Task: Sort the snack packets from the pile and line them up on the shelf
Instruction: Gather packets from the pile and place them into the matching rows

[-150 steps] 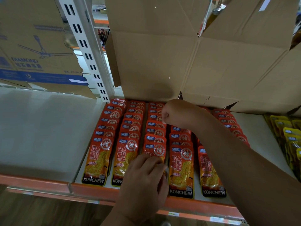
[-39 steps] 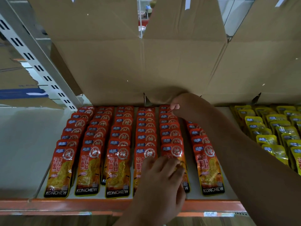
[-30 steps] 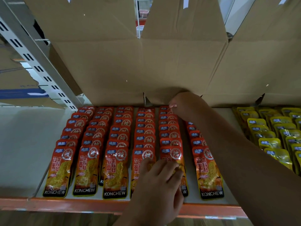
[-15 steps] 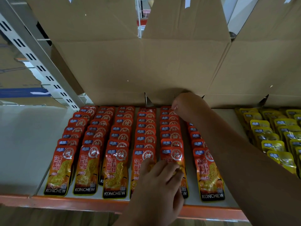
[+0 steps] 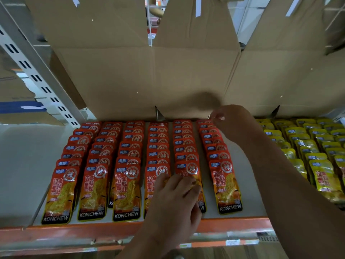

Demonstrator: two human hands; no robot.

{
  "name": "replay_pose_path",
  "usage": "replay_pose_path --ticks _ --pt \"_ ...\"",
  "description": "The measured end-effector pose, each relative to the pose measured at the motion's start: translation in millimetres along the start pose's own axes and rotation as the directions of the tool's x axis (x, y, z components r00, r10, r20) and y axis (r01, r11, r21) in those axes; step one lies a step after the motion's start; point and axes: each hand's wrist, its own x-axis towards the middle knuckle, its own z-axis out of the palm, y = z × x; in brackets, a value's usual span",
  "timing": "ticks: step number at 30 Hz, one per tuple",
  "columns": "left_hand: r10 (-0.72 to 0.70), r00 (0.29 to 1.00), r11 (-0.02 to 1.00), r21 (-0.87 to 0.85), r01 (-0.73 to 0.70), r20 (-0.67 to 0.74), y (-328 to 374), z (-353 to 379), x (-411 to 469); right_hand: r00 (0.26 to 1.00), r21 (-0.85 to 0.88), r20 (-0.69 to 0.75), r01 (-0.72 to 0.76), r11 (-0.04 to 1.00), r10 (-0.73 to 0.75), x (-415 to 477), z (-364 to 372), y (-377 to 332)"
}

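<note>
The left hand (image 5: 175,199) lay palm down at the shelf's front edge, its fingers straight and close together, pressing flat on the front packets of the fourth and fifth rows. The right arm stretched across to the back, and the right hand (image 5: 230,116) was bent at the wrist with its fingertips drawn together at the rearmost packet (image 5: 204,122) of the rightmost row; whether they actually pinched it I cannot tell. The red snack packets (image 5: 127,193), glossy flat pouches marked KONCHEW, lay shingled in six rows on the pale matte shelf (image 5: 22,165). A plain brown cardboard box (image 5: 149,81) stood behind them. Shiny yellow packets (image 5: 324,176) lay in rows to the right. An orange front rail (image 5: 74,232) edged the shelf, and a slotted steel upright (image 5: 37,71) rose at the left.
</note>
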Motion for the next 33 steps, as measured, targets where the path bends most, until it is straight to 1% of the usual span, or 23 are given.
replay_pose_path --ticks 2,4,6,9,12,15,19,23,27,30,33 --pt "0.008 1.0 1.0 -0.01 -0.008 -0.03 -2 -1 1 1.0 -0.019 -0.009 -0.016 1.0 0.016 -17 -6 11" --pt "0.036 0.997 0.999 0.003 -0.036 -0.064 -3 0 1 0.997 0.004 -0.024 -0.07 0.998 0.07 -33 -10 19" --pt "0.048 0.996 0.999 0.015 -0.047 -0.073 -2 -1 -1 0.995 0.003 0.004 -0.097 0.995 0.097 -49 -10 26" --pt "0.006 0.996 1.0 0.004 -0.006 -0.092 6 -6 0 0.995 -0.01 0.039 -0.09 0.996 0.09 -61 -15 28" --pt "0.019 0.993 0.999 -0.031 -0.023 -0.12 28 -3 7 0.996 0.001 0.064 -0.065 0.998 0.065 -57 -18 30" --pt "0.027 0.992 0.997 -0.063 -0.035 -0.125 54 9 21 0.996 -0.031 0.088 -0.02 0.999 0.023 -39 -20 33" --pt "-0.037 0.988 0.999 -0.042 0.032 -0.148 77 26 42 0.99 -0.054 0.088 0.117 0.992 -0.112 -6 -12 36" --pt "-0.076 0.989 0.997 -0.002 0.076 -0.127 79 36 42 0.976 -0.11 0.11 0.198 0.974 -0.186 24 0 34" --pt "-0.074 0.993 0.996 0.045 0.078 -0.09 79 38 41 0.968 -0.117 0.155 0.216 0.969 -0.197 39 12 29" --pt "-0.071 0.993 0.995 0.058 0.077 -0.089 80 37 45 0.968 -0.144 0.176 0.204 0.968 -0.178 46 20 30" --pt "-0.082 0.992 0.994 0.061 0.088 -0.091 80 39 44 0.956 -0.148 0.223 0.227 0.963 -0.191 50 22 32"
